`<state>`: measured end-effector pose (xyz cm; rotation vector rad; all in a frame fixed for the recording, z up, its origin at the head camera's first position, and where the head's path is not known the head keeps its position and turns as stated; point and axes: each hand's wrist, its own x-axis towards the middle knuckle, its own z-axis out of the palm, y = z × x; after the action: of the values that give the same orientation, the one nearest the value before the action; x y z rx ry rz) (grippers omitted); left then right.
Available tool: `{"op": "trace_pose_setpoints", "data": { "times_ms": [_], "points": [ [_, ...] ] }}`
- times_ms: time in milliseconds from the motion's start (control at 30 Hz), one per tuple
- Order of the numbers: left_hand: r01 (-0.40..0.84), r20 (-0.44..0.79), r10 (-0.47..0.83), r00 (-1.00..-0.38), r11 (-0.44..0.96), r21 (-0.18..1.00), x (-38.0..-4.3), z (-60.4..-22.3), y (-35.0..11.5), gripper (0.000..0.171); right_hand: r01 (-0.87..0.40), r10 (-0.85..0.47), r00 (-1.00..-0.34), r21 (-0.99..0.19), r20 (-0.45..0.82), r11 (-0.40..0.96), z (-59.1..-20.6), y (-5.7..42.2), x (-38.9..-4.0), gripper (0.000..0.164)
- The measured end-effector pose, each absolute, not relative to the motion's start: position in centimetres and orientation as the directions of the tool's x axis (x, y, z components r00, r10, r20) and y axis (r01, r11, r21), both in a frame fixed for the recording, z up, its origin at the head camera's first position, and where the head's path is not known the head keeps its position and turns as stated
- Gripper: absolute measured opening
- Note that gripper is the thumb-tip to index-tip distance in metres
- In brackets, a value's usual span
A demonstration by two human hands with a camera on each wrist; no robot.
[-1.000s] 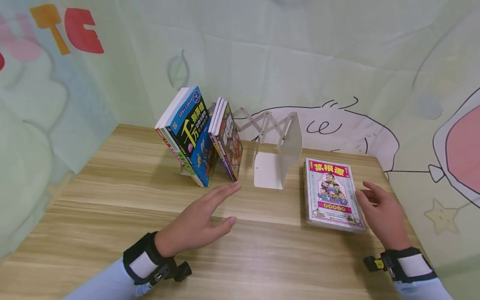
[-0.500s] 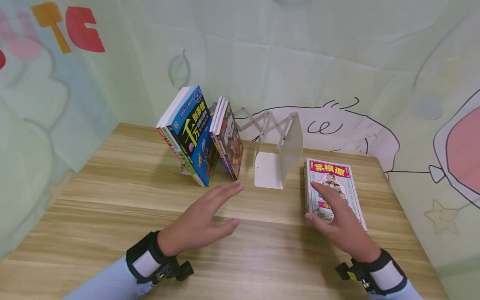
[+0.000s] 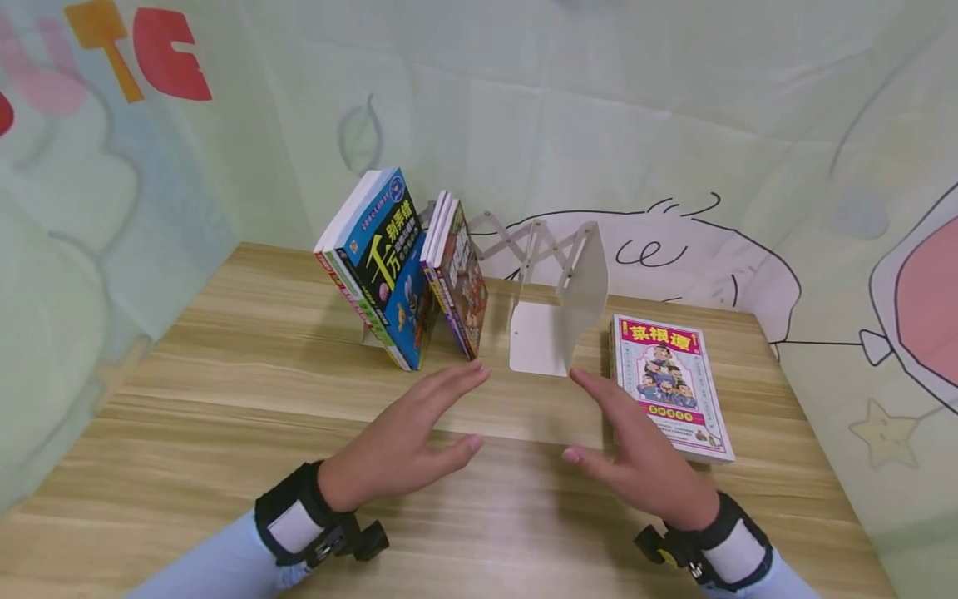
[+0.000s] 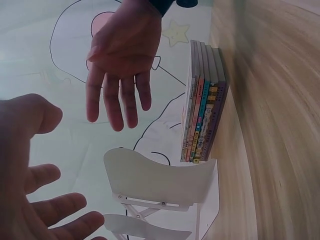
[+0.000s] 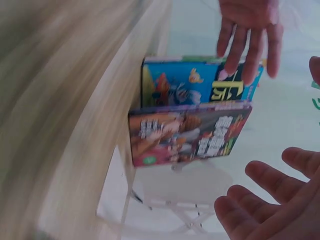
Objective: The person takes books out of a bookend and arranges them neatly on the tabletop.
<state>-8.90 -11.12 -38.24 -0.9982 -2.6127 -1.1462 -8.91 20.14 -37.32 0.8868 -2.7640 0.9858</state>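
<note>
Left hand and right hand above the surface — each grip wide, leaning books at left's 12 o'clock, bookend at right's 11, stack at right's 1.

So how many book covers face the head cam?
3: a blue cover on the large standing books, a brown cover on the smaller standing books beside them, a pink-bordered cover topping the flat pile. Other covers are hidden.

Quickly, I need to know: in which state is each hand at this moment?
Left hand: open, holding nothing, near the leaning books.
Right hand: open, holding nothing, near the flat stack of books.
</note>
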Motion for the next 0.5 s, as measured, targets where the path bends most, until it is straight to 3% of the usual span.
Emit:
{"op": "trace_pose_setpoints", "data": {
  "times_ms": [167,500],
  "points": [
    [0.616,0.354,0.524,-0.775,0.498,0.611,-8.8,-38.4,-11.0,0.071,-0.566,-0.524,-0.809,-0.598,0.267,0.568,-37.2,19.7,-8.6,0.082],
    [0.652,0.414,0.504,-0.758,0.557,0.515,-9.9,-37.3,-11.3,0.065,-0.589,-0.523,-0.8,-0.557,0.294,0.586,-37.6,19.9,-8.3,0.085]
  ]
}}
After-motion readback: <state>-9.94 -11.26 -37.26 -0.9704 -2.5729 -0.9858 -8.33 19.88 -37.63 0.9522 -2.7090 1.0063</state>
